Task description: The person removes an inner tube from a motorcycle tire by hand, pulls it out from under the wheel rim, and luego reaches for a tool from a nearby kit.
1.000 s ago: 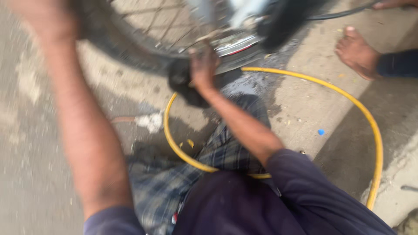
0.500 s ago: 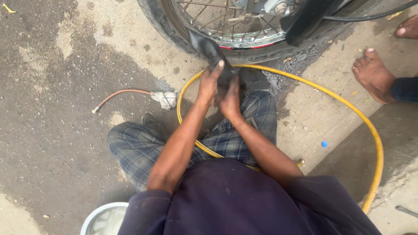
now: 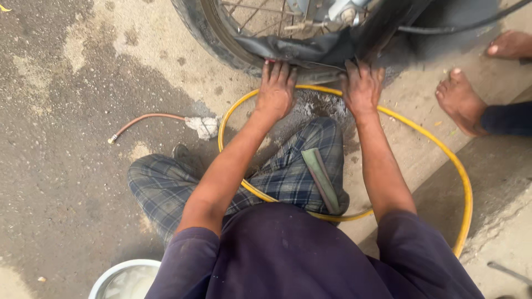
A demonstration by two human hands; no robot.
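Now both hands are spreading apart along the black inner tube (image 3: 310, 50), which is hanging out of the tyre (image 3: 221, 39) just above them: left hand (image 3: 275, 91) and right hand (image 3: 361, 88) pressing flat, fingers extended. Half a second ago they were bunched together on one spot, so the work is widening along the rim.
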